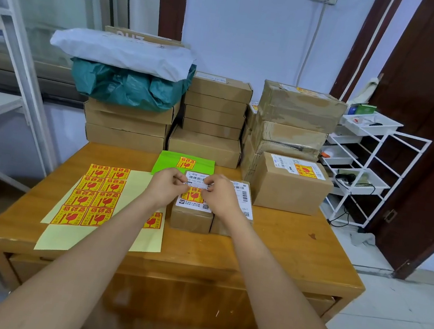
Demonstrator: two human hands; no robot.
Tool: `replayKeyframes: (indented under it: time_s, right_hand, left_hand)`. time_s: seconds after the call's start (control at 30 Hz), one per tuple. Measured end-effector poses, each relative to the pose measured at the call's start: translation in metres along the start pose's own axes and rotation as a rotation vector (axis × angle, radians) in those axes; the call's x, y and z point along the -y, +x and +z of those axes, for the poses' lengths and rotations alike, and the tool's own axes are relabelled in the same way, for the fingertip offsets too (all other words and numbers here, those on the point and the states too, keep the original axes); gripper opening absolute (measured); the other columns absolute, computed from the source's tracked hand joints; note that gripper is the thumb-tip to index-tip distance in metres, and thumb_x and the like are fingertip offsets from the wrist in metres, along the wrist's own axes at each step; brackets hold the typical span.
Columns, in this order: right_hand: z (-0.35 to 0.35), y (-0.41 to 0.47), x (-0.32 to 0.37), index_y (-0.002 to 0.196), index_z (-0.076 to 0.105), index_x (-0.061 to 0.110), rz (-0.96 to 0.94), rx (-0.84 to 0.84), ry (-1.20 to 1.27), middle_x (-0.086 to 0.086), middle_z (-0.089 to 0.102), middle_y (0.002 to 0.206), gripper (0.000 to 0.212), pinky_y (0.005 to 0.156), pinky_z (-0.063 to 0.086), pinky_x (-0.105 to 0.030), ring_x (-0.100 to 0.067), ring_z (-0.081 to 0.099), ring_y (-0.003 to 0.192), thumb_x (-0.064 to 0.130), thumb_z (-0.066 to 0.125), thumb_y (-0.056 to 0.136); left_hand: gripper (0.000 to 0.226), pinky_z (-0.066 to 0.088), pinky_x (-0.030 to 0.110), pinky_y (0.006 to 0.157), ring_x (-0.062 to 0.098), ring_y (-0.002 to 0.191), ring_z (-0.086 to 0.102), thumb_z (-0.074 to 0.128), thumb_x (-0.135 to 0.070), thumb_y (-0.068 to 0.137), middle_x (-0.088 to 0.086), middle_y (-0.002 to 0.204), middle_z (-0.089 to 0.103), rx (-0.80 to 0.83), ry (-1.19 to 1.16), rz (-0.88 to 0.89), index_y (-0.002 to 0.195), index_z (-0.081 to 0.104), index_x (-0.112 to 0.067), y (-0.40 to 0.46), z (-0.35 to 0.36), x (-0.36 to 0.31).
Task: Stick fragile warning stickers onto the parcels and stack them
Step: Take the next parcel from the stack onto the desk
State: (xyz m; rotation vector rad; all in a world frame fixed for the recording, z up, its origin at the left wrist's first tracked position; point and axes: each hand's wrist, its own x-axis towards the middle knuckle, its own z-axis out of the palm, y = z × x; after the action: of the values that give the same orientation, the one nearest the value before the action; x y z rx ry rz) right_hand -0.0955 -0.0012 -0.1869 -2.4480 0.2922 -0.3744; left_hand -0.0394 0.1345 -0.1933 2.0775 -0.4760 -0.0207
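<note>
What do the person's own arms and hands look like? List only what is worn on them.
Nothing is worn on them. The left hand and right hand are bare, without gloves, rings or watch visible. Both forearms are bare to the bottom of the picture, with no sleeves, markings or cables showing.

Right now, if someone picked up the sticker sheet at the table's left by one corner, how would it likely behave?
The sticker sheet looks like thin backing paper lying flat on the wooden table, so it would probably droop and bend. It seems light and might slide easily. The end with the remaining fragile stickers would likely sag most.
</note>
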Motion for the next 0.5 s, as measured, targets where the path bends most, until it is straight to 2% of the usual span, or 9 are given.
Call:
replayKeyframes:
  time_s: [0.07, 0.2, 0.3, 0.43, 0.5]
  right_hand:
    - [0.000, 0.000, 0.000, 0.119, 0.059, 0.001, 0.006, 0.000, 0.017, -0.013, 0.054, 0.123, 0.031, 0.088, 0.047, -0.034, -0.026, 0.057, 0.104, 0.006, 0.059, 0.089]
    - [-0.003, -0.003, 0.000, 0.122, 0.057, 0.001, -0.003, 0.024, 0.030, -0.013, 0.054, 0.124, 0.033, 0.085, 0.043, -0.027, -0.023, 0.057, 0.102, 0.007, 0.059, 0.089]
    - [-0.008, -0.005, -0.001, 0.127, 0.054, 0.000, -0.026, 0.084, 0.036, -0.013, 0.050, 0.128, 0.041, 0.080, 0.040, -0.021, -0.019, 0.055, 0.104, 0.011, 0.063, 0.088]
    - [-0.015, -0.008, -0.004, 0.129, 0.051, 0.001, -0.065, 0.161, 0.006, -0.012, 0.048, 0.131, 0.046, 0.075, 0.034, -0.013, -0.019, 0.052, 0.115, 0.015, 0.066, 0.087]
    - [-0.017, -0.009, -0.004, 0.134, 0.047, 0.001, -0.071, 0.199, -0.004, -0.011, 0.045, 0.134, 0.052, 0.079, 0.035, -0.013, -0.019, 0.050, 0.118, 0.015, 0.066, 0.088]
  left_hand:
    - [0.017, 0.048, 0.026, 0.072, 0.021, 0.080, 0.059, 0.064, -0.003, 0.086, 0.005, 0.078, 0.060, 0.007, -0.023, -0.002, 0.102, 0.062, -0.002, -0.002, -0.001, 0.001]
    - [0.020, 0.041, 0.013, 0.068, 0.017, 0.092, 0.057, 0.060, -0.003, 0.088, 0.004, 0.089, 0.061, 0.028, -0.088, 0.014, 0.108, 0.061, -0.003, -0.008, -0.004, 0.006]
    - [0.026, 0.041, 0.020, 0.078, 0.016, 0.104, 0.055, 0.062, -0.006, 0.089, 0.004, 0.103, 0.059, 0.077, -0.143, 0.014, 0.114, 0.059, -0.008, -0.012, -0.007, 0.010]
    - [0.033, 0.042, 0.013, 0.079, 0.011, 0.112, 0.050, 0.064, -0.007, 0.088, 0.004, 0.118, 0.055, 0.138, -0.160, 0.019, 0.120, 0.055, -0.011, -0.014, -0.011, 0.014]
    - [0.034, 0.045, 0.022, 0.089, 0.013, 0.115, 0.049, 0.065, -0.006, 0.087, 0.005, 0.122, 0.054, 0.153, -0.169, 0.013, 0.118, 0.054, -0.014, -0.014, -0.012, 0.016]
